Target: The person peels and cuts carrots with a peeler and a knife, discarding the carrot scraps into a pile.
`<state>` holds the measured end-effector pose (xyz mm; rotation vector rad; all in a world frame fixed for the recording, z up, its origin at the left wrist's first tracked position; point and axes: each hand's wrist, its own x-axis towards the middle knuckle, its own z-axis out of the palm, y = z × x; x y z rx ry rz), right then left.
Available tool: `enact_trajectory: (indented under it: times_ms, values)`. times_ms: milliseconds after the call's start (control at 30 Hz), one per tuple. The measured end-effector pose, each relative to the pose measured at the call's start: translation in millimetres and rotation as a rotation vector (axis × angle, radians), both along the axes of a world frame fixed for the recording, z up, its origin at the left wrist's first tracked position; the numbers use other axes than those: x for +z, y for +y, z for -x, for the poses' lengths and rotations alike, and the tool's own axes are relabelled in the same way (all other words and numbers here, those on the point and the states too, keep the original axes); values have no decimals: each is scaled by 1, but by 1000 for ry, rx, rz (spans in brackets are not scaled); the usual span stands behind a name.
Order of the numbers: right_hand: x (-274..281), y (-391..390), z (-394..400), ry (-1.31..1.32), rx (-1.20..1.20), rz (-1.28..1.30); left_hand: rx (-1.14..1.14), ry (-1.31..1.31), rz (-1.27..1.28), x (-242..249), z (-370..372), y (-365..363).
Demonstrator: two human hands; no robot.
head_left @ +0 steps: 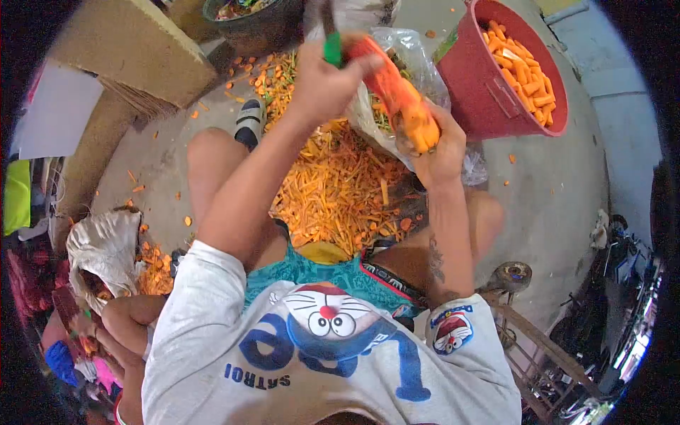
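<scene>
My left hand is closed around a peeler with a bright green part and a dark, blurred length pointing up and away. Its fingers lie against the far end of a large carrot. The carrot is reddish-orange along its length, with a paler, knobbly near end marked by dark spots. My right hand grips that near end, the carrot tilted between both hands. Below them, a wide heap of orange peelings covers the floor between my legs. A clear plastic bag with scraps inside stands just behind the carrot.
A red tub of peeled carrots leans at the right. At the back left are a dark basin and a large cardboard-coloured block. Another person's hands work beside a white sack. A metal frame stands lower right.
</scene>
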<state>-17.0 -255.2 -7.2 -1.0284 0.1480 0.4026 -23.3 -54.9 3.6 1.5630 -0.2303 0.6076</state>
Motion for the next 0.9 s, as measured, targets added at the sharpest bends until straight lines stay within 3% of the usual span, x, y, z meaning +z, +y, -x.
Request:
enact_trajectory:
  times_ms: [67,100,200,333,467,533,600,633,700,767,833,900]
  values:
    - [-3,-8,-7,-16,264,-137,217,118,19,-4,-19,21]
    - [3,-5,-4,-38,241,-46,219,114,132,-5,-25,25]
    - [11,-4,-5,-12,174,-132,248,146,165,-18,-13,4]
    - [15,5,5,9,-64,-6,89,-1,-49,-10,8,-15]
    - [2,-13,-4,-35,212,-142,298,63,74,-1,-23,32]
    - [15,-3,-5,-20,316,-236,322,116,129,-1,-12,16]
    - [33,18,3,122,-161,-27,113,-50,-34,-2,12,-13]
    - [27,9,-1,125,-162,-21,10,-114,-65,7,18,-19]
    - [7,-15,-2,-85,278,-138,136,-22,-16,-6,-2,2]
    - [10,-11,0,-55,257,-147,298,19,103,-2,-22,29]
    - [10,-10,-5,-41,230,-163,298,71,158,-5,-21,34]
    - [-5,-19,-16,-83,354,-223,206,140,260,0,-12,16]
